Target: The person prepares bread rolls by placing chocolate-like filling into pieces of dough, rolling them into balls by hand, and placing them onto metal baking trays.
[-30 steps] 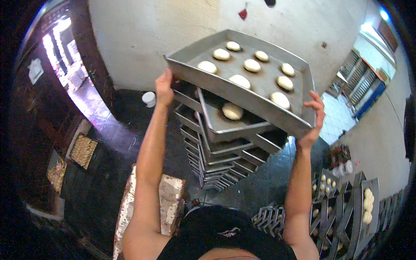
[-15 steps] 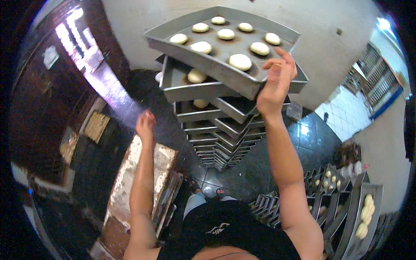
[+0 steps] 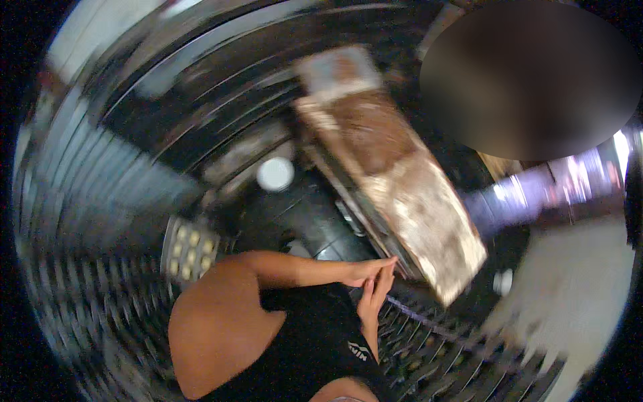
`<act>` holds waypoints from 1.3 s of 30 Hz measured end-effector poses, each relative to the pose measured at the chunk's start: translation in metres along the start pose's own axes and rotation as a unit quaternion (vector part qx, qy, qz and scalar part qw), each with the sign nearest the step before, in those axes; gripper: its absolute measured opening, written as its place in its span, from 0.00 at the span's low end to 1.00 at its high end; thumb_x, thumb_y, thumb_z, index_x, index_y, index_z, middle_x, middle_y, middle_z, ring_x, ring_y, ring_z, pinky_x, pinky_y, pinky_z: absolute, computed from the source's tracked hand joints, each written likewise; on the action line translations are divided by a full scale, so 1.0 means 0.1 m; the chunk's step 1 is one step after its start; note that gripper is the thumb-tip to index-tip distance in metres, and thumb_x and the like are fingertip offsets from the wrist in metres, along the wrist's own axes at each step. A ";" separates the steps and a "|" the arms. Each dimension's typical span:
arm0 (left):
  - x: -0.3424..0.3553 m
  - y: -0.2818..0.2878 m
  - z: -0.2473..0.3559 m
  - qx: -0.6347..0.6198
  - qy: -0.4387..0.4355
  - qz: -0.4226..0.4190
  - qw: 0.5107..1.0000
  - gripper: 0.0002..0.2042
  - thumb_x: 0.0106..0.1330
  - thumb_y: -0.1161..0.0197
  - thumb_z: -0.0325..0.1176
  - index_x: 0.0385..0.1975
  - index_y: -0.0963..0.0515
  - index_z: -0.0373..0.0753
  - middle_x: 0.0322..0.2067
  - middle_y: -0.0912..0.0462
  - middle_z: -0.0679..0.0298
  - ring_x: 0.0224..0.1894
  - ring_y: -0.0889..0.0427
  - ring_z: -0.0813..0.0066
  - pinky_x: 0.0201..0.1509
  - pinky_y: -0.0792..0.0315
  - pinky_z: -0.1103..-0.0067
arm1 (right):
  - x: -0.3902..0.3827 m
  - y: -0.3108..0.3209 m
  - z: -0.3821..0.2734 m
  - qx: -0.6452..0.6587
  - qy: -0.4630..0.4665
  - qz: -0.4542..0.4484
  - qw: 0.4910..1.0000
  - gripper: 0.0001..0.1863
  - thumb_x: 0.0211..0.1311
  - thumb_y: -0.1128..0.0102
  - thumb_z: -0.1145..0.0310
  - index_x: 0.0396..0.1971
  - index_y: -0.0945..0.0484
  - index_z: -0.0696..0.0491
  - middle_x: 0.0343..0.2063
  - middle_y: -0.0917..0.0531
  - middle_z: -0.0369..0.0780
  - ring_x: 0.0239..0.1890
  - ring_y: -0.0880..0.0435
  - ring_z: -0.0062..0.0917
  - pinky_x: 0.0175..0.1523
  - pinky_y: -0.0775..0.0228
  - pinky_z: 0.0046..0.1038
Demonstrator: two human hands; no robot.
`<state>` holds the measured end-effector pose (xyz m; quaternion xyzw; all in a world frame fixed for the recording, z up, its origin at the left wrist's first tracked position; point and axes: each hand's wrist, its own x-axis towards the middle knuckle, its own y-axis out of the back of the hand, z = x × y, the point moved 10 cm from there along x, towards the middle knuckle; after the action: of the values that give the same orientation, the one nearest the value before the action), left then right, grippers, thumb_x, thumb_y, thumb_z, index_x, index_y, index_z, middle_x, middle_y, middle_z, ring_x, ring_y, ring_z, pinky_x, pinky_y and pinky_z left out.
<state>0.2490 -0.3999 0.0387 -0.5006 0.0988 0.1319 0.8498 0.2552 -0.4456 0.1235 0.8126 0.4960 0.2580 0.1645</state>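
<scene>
The bare left hand [image 3: 362,271] reached across the black cloth shirt [image 3: 315,321], fingers extended, and met the bare right hand [image 3: 377,293], which rose from below with its fingers likewise straightened. The two touched; neither visibly grasped anything, though motion blur veiled the contact. Half a second earlier, the right hand had been at the near corner of a shallow, grey metal tray of round, pale dough pieces. That contact had ended and the view had swung leftward, which suggested that handling of this tray had broken off.

Near the fingertips appeared a long, rectangular bench with a brown, white-patched top [image 3: 415,181]; touching could not be confirmed. At lower right, smeared rows of dark grey metal trays [image 3: 455,352] probably belonged to the stack; the uppermost tray could not be singled out. Farther off, at left, lay a dough-filled grey metal pan [image 3: 170,242], and beyond the bench's near side, a round white container [image 3: 275,174].
</scene>
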 end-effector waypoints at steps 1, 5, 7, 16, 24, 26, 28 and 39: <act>-0.14 0.31 0.06 -0.042 -0.065 0.007 0.997 0.26 0.76 0.47 0.60 0.51 0.22 0.41 0.49 0.17 0.65 0.52 0.19 0.70 0.59 0.28 0.70 | 0.09 -0.37 -0.03 -0.053 0.056 -0.044 0.996 0.37 0.77 0.50 0.50 0.72 0.40 0.64 0.73 0.38 0.54 0.77 0.42 0.49 0.78 0.54 0.49; -1.38 1.41 0.99 0.041 -0.282 0.149 0.947 0.13 0.71 0.33 0.36 0.47 0.22 0.35 0.43 0.14 0.59 0.43 0.14 0.69 0.52 0.20 0.74 | 0.77 -1.47 0.44 0.052 -0.035 -0.285 0.957 0.33 0.74 0.41 0.55 0.70 0.34 0.61 0.65 0.26 0.55 0.68 0.27 0.43 0.71 0.37 0.38; -2.11 2.09 0.81 -0.061 -0.353 0.277 0.891 0.10 0.70 0.33 0.33 0.46 0.21 0.36 0.39 0.14 0.60 0.38 0.13 0.70 0.47 0.18 0.73 | 0.67 -2.00 0.56 -0.019 -0.014 -0.474 0.880 0.28 0.74 0.40 0.55 0.61 0.26 0.63 0.57 0.19 0.53 0.60 0.21 0.43 0.66 0.32 0.38; -4.75 3.53 -1.65 -0.157 -0.460 0.767 0.419 0.16 0.54 0.20 0.39 0.33 0.19 0.38 0.33 0.15 0.62 0.38 0.15 0.71 0.44 0.20 0.72 | 0.87 -4.32 0.95 -0.084 0.034 -0.695 0.713 0.14 0.70 0.38 0.63 0.46 0.18 0.58 0.38 0.15 0.39 0.41 0.18 0.28 0.47 0.26 0.33; -4.42 2.83 -4.41 -0.316 -0.077 0.823 0.465 0.12 0.55 0.25 0.35 0.36 0.18 0.40 0.36 0.13 0.62 0.38 0.14 0.68 0.43 0.21 0.68 | 0.81 -5.43 1.47 -0.113 -0.100 -0.708 0.690 0.14 0.67 0.37 0.57 0.40 0.17 0.52 0.31 0.18 0.36 0.35 0.19 0.22 0.39 0.27 0.29; -4.29 2.82 -4.59 -0.364 -0.070 0.817 0.442 0.13 0.58 0.26 0.37 0.38 0.18 0.40 0.38 0.13 0.61 0.40 0.14 0.68 0.44 0.21 0.68 | 0.71 -5.67 1.27 -0.173 -0.071 -0.732 0.655 0.14 0.67 0.37 0.57 0.40 0.17 0.52 0.31 0.18 0.36 0.35 0.19 0.22 0.39 0.27 0.29; -4.36 3.05 -4.57 -0.386 -0.085 0.817 0.420 0.14 0.60 0.27 0.40 0.40 0.18 0.39 0.40 0.13 0.59 0.41 0.14 0.67 0.45 0.22 0.68 | 0.54 -6.05 0.95 -0.215 -0.041 -0.748 0.627 0.13 0.67 0.37 0.57 0.40 0.17 0.52 0.31 0.18 0.36 0.34 0.19 0.22 0.39 0.27 0.29; -4.84 5.10 -5.10 -0.518 -0.332 0.774 0.148 0.20 0.70 0.34 0.44 0.54 0.21 0.36 0.49 0.15 0.55 0.50 0.16 0.64 0.55 0.24 0.69 | -1.55 -9.16 -0.04 -0.243 0.069 -0.791 0.557 0.13 0.68 0.38 0.58 0.40 0.17 0.52 0.31 0.17 0.36 0.34 0.19 0.23 0.38 0.27 0.29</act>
<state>-0.3918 -0.6714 -0.4809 -0.3942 0.0513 0.8948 -0.2034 -0.4663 -0.1680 -0.3926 0.0022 0.8677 0.1906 0.4590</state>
